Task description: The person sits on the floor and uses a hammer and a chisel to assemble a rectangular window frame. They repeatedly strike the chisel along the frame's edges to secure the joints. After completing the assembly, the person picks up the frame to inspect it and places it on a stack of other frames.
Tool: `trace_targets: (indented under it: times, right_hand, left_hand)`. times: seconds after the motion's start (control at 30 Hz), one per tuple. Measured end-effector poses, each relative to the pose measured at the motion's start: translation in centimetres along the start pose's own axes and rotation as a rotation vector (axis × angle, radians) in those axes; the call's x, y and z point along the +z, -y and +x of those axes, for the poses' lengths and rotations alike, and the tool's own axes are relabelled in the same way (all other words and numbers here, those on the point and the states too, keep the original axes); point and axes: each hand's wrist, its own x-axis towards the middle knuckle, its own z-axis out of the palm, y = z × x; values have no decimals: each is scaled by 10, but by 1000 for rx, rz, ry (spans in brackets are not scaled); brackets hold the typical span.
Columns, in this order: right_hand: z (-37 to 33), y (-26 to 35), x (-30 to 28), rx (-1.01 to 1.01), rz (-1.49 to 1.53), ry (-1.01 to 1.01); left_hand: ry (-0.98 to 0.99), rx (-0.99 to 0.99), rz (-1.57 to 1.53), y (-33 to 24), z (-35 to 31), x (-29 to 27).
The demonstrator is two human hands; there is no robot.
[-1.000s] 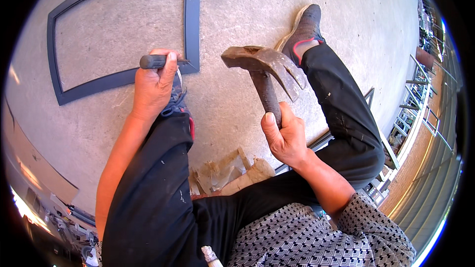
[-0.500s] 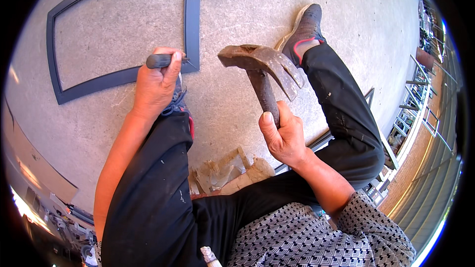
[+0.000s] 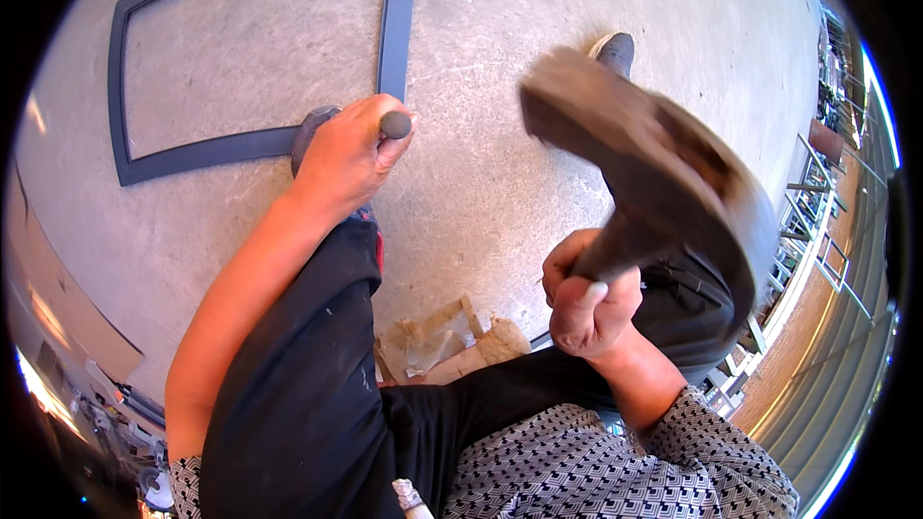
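Observation:
My left hand (image 3: 344,152) is wrapped round a dark-handled screwdriver (image 3: 394,125). Its round butt faces up, and its shaft is hidden below my fist. This hand is over the lower right corner of a dark grey rectangular frame (image 3: 212,146) lying on the floor; whether the tip touches it cannot be seen. A rusty claw hammer (image 3: 644,159) is raised in my right hand (image 3: 593,312), my fingers closed round its handle. The hammer head is large, close and smeared by motion. My left shoe (image 3: 312,135) is by the frame's near edge, partly behind my left hand.
Bare concrete floor (image 3: 471,192) surrounds the frame. Torn cardboard and clear plastic wrap (image 3: 433,341) lie between my legs. My right shoe (image 3: 615,53) shows beyond the hammer. Metal frames and racks (image 3: 798,202) stand along the right side, and cluttered equipment (image 3: 115,432) is at the lower left.
The hammer has risen toward the camera and swung to the right with my right hand. My left hand has turned the screwdriver from lying sideways to standing butt up. The view has shifted slightly.

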Motion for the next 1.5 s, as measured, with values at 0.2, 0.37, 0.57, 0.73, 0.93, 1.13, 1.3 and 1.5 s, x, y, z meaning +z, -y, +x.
trace_targets:
  times: [0.2,0.37,0.57,0.73,0.93,1.13,1.3,1.5]
  right_hand:
    - [-17,-9,15,354,-163,266]
    - [-12,-11,12,473,-95,150]
    - [-10,-13,13,489,-14,69]
    - [-13,-18,14,509,-21,67]
    - [-15,-21,14,534,4,92]
    - [-16,-22,14,549,7,122]
    - [-13,-20,13,544,21,121]
    - [5,-6,11,406,32,69]
  left_hand:
    - [-11,138,71,2,-6,10]
    - [-51,-249,-63,-1,0,0]
    - [-270,-355,-291,28,-11,-5]
    - [-201,-359,-291,25,-8,-2]
    - [-197,-328,-286,22,-6,1]
    - [-179,-332,-242,22,-5,1]
    - [-109,-351,-161,11,-2,0]
    - [-46,-232,-44,-5,2,1]
